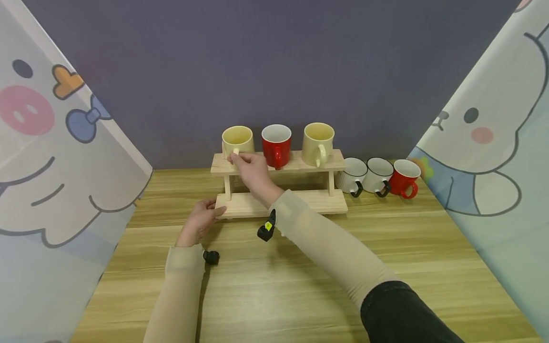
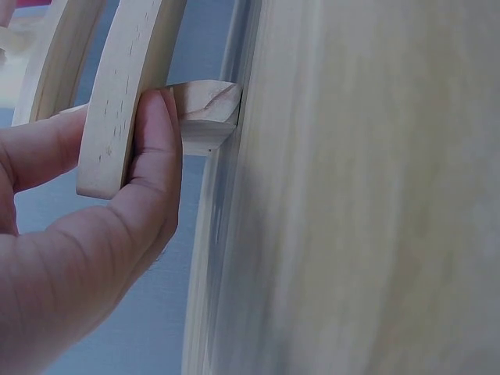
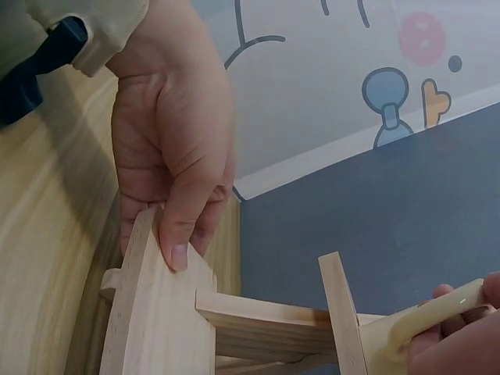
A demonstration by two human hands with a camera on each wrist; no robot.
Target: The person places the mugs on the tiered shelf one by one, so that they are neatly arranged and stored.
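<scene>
A two-tier wooden rack stands against the back wall. On its upper shelf are a yellow mug at the left, a red mug in the middle and another yellow mug at the right. My right hand pinches the handle of the left yellow mug, which the right wrist view shows as a pale yellow handle. At the lower shelf's left end my left hand grips the board, thumb on top and fingers beneath.
Right of the rack, two white mugs with black handles and a red mug stand in a row on the wood-grain table. Cartoon-printed panels flank both sides, and a dark grey wall closes the back.
</scene>
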